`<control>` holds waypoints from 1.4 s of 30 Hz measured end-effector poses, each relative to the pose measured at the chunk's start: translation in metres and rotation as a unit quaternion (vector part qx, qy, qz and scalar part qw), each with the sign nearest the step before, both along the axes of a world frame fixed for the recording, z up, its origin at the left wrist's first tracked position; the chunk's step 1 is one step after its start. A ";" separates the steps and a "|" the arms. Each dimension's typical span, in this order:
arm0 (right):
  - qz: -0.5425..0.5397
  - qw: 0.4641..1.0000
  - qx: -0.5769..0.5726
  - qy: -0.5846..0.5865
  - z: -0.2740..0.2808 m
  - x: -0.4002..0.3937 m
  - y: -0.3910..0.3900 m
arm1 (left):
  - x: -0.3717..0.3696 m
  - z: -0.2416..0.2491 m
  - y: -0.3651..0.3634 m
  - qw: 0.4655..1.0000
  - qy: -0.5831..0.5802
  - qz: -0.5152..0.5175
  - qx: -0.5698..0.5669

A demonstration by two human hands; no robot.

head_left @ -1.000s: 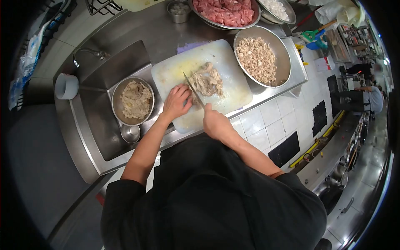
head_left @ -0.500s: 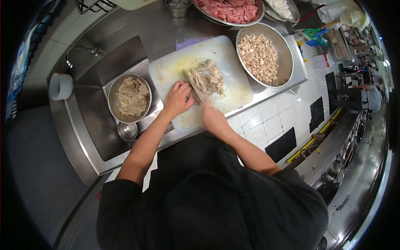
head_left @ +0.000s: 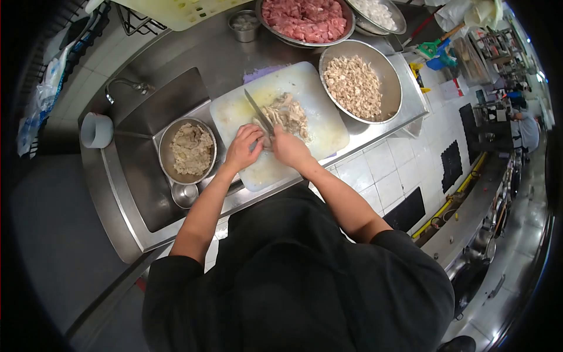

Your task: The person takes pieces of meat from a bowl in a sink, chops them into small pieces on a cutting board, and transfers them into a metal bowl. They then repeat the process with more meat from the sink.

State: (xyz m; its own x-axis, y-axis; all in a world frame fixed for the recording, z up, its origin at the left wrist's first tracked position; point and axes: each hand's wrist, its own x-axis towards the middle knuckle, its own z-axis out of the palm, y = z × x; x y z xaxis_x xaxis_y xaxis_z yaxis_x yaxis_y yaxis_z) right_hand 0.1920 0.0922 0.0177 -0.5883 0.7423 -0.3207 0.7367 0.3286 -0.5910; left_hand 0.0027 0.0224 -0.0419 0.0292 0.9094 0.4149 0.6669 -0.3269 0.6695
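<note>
My right hand (head_left: 290, 148) is closed around the handle of a knife (head_left: 258, 110), its blade slanting up and left across the cutting board (head_left: 322, 111). Beneath and to the right of the blade lies a pile of pale brown, cooked-looking meat (head_left: 288, 112). Just left of the knife, my left hand (head_left: 244, 148) rests with curled fingers pressed on the near edge of that meat; its fingertips are partly hidden. Right of the board, a large steel bowl (head_left: 390, 88) holds small chopped pale pieces (head_left: 353, 85).
A bowl (head_left: 163, 154) of pale mash-like food and a small steel cup (head_left: 185, 196) sit in the sink (head_left: 132, 193). Behind the board stand a bowl of raw pink meat (head_left: 305, 20) and a small metal container (head_left: 243, 26). Another person (head_left: 525, 129) is far right.
The knife blade has swung from beside the left fingers to point up and left. My right hand has moved up onto the board, and the whole view has shifted slightly.
</note>
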 end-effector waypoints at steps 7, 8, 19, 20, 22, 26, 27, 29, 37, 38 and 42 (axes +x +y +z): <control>0.026 0.998 -0.042 -0.045 0.067 0.030 -0.037 | 0.005 0.007 0.000 0.999 0.037 0.008 0.000; 0.024 0.996 -0.057 -0.065 0.066 0.032 -0.044 | 0.005 0.006 0.000 0.999 0.043 0.013 0.009; -0.005 0.997 -0.007 0.073 -0.017 -0.016 -0.017 | 0.001 -0.002 -0.005 0.999 0.024 0.030 -0.006; -0.005 0.997 -0.017 0.070 -0.019 -0.013 -0.012 | 0.001 -0.003 -0.002 0.999 0.011 0.035 -0.012; -0.009 0.998 -0.020 0.066 -0.013 -0.006 -0.006 | 0.000 -0.002 -0.005 1.000 -0.010 0.025 -0.001; -0.020 0.998 -0.015 0.054 0.011 0.014 -0.016 | -0.008 -0.003 -0.012 0.998 -0.050 0.024 -0.012; -0.033 0.998 -0.024 0.041 0.022 0.019 -0.017 | -0.009 -0.002 -0.013 0.998 -0.049 0.024 -0.013; -0.042 0.998 -0.008 0.041 0.035 0.032 -0.017 | -0.010 0.000 -0.013 1.000 -0.021 0.002 -0.022; -0.118 0.990 0.077 0.028 0.033 0.091 0.016 | 0.024 0.020 0.038 0.997 0.079 -0.014 -0.009; -0.125 0.987 0.084 0.048 0.027 0.097 0.019 | 0.032 0.021 0.052 0.997 0.080 -0.016 -0.006; -0.146 0.984 0.082 0.063 0.033 0.098 0.015 | 0.051 0.024 0.104 0.994 0.103 -0.016 -0.036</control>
State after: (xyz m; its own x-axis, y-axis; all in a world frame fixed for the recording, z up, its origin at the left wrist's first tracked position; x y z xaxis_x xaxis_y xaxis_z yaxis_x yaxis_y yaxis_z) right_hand 0.2895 0.1073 0.0505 -0.3696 0.9213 -0.1207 0.7379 0.2120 -0.6407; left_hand 0.0533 0.1260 -0.0179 0.1372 0.9337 0.3308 0.7822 -0.3070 0.5422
